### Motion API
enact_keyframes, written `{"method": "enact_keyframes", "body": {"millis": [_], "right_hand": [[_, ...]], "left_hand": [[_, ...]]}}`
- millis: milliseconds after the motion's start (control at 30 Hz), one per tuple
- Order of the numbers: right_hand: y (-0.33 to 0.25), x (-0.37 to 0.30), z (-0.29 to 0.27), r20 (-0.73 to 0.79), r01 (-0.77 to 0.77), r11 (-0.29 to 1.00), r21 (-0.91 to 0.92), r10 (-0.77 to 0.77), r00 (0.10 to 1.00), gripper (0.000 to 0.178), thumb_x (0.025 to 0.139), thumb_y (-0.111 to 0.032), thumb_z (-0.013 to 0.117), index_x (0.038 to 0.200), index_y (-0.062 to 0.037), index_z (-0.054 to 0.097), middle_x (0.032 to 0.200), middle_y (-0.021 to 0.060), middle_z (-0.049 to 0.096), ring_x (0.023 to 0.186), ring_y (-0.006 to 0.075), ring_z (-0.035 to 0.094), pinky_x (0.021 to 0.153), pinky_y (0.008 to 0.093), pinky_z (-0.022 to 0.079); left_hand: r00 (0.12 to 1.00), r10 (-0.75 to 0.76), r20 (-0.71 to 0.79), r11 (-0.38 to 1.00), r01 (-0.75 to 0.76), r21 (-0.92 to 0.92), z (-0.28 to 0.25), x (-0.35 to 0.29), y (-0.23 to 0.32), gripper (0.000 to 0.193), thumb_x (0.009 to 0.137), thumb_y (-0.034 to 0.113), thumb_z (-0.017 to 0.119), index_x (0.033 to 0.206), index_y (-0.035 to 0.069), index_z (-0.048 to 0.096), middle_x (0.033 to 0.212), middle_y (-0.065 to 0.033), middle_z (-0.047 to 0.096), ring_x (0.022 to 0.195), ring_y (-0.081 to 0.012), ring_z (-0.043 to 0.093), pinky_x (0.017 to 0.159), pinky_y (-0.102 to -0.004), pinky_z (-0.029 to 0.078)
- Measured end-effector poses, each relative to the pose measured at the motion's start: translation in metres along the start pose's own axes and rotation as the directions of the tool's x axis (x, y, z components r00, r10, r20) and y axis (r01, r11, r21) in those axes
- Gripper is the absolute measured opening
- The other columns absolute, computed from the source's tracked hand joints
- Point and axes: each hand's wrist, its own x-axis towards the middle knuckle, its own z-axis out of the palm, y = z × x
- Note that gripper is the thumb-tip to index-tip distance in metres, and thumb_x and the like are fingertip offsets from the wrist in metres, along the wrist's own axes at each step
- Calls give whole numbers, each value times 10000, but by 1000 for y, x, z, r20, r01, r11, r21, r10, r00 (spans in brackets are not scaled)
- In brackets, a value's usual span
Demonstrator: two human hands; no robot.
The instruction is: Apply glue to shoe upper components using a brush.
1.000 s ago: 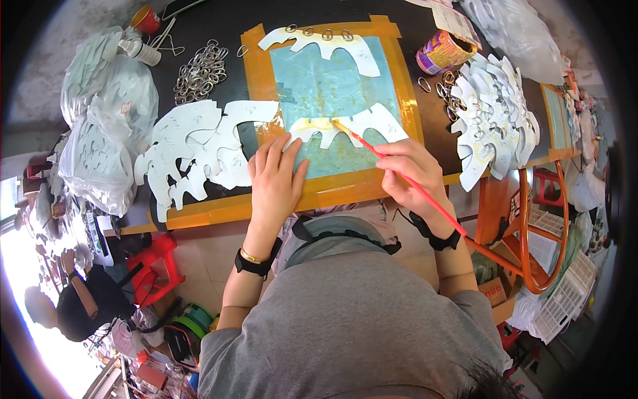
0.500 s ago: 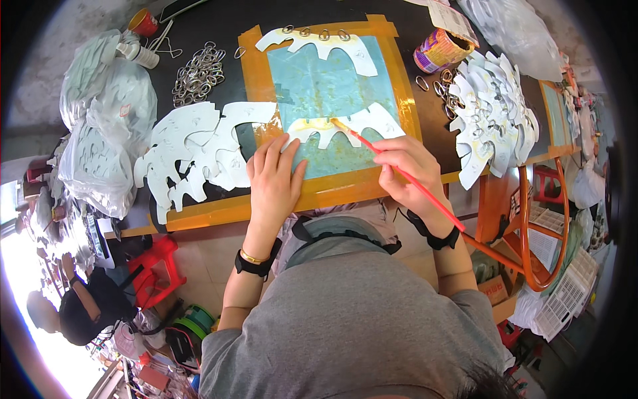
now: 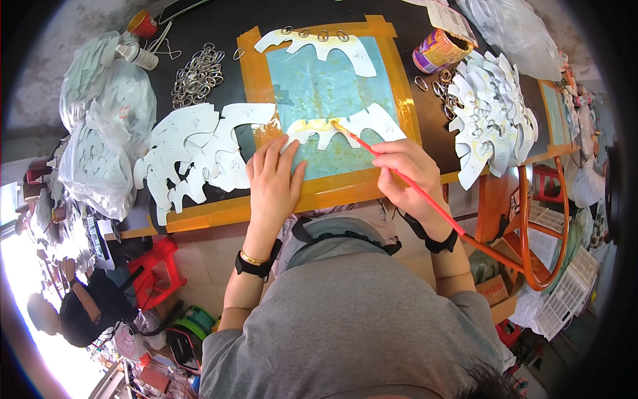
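A white scalloped cut piece lies on the blue-green sheet, with a yellowish wet film along its upper left edge. My right hand is closed round a red-handled brush, whose tip touches the piece near its middle. At the piece's left end, my left hand lies flat with its fingers stretched out, fingertips at the edge. Farther back on the sheet is another white scalloped piece with several metal rings along its top edge.
Overlapping white pieces lie left, and a heap of glued pieces lies right. A pile of metal rings sits back left; a colourful can stands back right. Filled plastic bags rest at the left edge. A person is at far left.
The brush tip has shifted very slightly along the piece, and the yellowish film near it looks a little wider. My left hand stays in place.
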Motion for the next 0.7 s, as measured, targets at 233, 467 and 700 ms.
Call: {"method": "enact_keyframes", "body": {"millis": [233, 467, 700], "right_hand": [[-1, -1, 0, -43, -32, 999, 25, 33, 999, 172, 733, 30, 645, 884, -44, 609, 926, 108, 658, 810, 287, 635, 697, 350, 514], [-2, -1, -2, -52, -49, 999, 11, 50, 997, 158, 741, 30, 641, 876, -45, 606, 917, 102, 661, 797, 280, 636, 697, 350, 515], [-2, -1, -4, -57, -91, 995, 29, 92, 994, 162, 741, 25, 647, 881, -50, 614, 918, 95, 668, 803, 279, 643, 716, 351, 521]], "left_hand": [[1000, -2, 0, 1000, 2, 5, 1, -1, 1, 356, 835, 165, 686, 1169, 58, 627, 1249, -84, 565, 1161, -283, 508, 976, -421, 382], [1000, 4, 0, 1000, -4, -1, 1, -2, 1, 361, 837, 169, 683, 1176, 60, 624, 1250, -86, 566, 1158, -285, 509, 974, -427, 383], [1000, 0, 9, 1000, 0, -13, 1, -1, -1, 381, 831, 135, 681, 1198, 61, 608, 1274, -94, 558, 1168, -300, 503, 981, -418, 368]]}}
